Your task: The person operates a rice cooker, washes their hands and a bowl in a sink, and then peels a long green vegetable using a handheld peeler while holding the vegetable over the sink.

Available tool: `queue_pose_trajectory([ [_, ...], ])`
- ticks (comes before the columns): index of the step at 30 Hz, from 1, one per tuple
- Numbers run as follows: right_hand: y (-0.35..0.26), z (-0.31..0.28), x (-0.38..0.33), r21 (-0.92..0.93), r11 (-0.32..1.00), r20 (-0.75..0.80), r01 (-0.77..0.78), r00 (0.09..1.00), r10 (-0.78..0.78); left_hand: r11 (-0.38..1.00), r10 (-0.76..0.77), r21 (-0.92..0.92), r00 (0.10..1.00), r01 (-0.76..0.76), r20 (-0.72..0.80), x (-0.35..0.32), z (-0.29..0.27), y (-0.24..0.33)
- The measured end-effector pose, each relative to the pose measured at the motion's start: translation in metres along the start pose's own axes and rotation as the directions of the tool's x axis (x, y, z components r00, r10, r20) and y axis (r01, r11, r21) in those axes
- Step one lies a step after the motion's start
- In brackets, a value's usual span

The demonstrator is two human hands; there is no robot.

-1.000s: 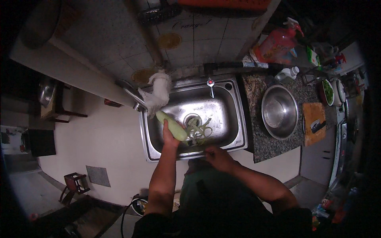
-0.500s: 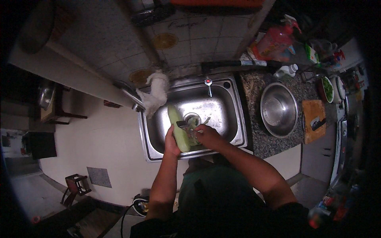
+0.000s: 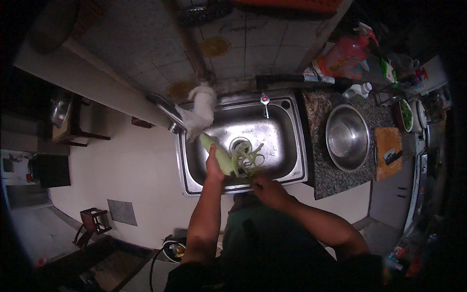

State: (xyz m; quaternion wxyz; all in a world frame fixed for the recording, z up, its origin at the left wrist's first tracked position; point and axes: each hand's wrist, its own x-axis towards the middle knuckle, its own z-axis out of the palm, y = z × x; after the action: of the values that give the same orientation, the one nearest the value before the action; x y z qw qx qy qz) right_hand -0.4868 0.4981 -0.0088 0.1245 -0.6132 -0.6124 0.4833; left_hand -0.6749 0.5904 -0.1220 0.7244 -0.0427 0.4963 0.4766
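A long pale-green gourd [image 3: 220, 158] lies slanted over the left part of the steel sink [image 3: 287, 168]. My left hand [image 3: 214, 169] is closed around its left side, thumb along the top. At the gourd's near end is my right hand [image 3: 268, 191], fingers curled around a peeler, most of which is hidden by the hand and the dark. Curled strips of green peel [image 3: 249, 158] lie in the basin around the drain [image 3: 240, 144], some right beside the gourd.
A small tap [image 3: 264, 102] with a red mark stands at the sink's back edge. White cloth [image 3: 198, 114] wraps a pipe at the back left. On the right counter are a steel bowl [image 3: 347, 137], a wooden board [image 3: 387, 163] with a dark-bladed knife [image 3: 391, 155], and a bowl of greens [image 3: 404, 116].
My right hand has moved from the gourd's middle toward its near end and me. The gourd's near end has swung right, and more long peel strips show beside it.
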Motion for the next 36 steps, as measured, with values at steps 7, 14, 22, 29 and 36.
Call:
queue_pose_trajectory([
  [7, 0.024, -0.012, 0.01, 0.332, 0.941, -0.022, -0.07, 0.996, 0.082, 0.999, -0.016, -0.041, 0.969, 0.027, 0.247, 0.0, -0.015, 0.009],
  [14, -0.005, -0.025, 0.051, 0.2, 0.97, -0.028, -0.135, 0.989, 0.143, 0.996, -0.079, -0.022, 0.967, 0.087, 0.241, -0.045, 0.016, 0.002],
  [22, -0.024, -0.01, 0.035, -0.001, 0.997, -0.069, -0.078, 0.995, 0.078, 0.996, -0.068, 0.069, 0.987, 0.058, 0.145, -0.039, 0.019, 0.005],
  [29, -0.009, 0.001, -0.009, -0.016, 1.0, -0.002, -0.01, 1.0, 0.01, 0.998, 0.056, 0.016, 0.998, -0.055, -0.033, 0.003, -0.007, 0.001],
  [36, 0.048, -0.002, 0.009, 0.128, 0.992, 0.095, -0.021, 0.995, 0.009, 0.997, 0.02, -0.083, 0.984, -0.006, 0.178, -0.004, -0.01, 0.011],
])
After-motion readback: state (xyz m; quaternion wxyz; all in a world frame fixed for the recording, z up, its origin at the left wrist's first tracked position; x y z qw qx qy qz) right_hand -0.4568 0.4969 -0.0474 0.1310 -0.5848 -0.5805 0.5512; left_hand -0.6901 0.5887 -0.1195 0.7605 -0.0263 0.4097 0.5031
